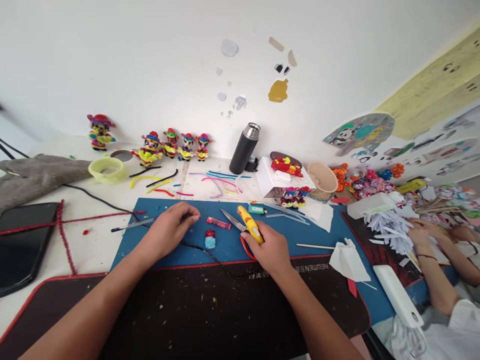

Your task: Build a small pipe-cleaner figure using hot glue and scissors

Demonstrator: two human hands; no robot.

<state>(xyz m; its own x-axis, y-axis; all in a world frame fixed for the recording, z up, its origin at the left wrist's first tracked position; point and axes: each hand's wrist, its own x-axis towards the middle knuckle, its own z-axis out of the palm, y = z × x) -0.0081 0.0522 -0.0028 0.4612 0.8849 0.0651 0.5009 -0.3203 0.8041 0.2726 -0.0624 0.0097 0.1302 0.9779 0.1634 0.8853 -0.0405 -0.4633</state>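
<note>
My left hand (173, 225) rests on the blue mat (150, 255) with its fingers curled and the thumb close to the index fingertip; nothing shows between them. In my right hand (272, 246) is a yellow glue gun (250, 224) with red marks, angled up and left. Scissors (233, 220) lie partly under that hand, blades pointing left and a red handle loop half covered. Between my hands are a pink lighter-like piece (218, 223) and a small fuzzy red and light-blue piece (210, 240). A pen (132, 225) lies left of my left hand.
Fuzzy dolls (150, 149) and a dark thermos (245, 147) stand along the wall. Coloured pipe cleaners (221, 182), clear glue sticks (288, 215) and tape (108, 171) lie around. A black cord (210, 253) crosses the mat. At right, another person's hands (423, 237) hold white paper strips.
</note>
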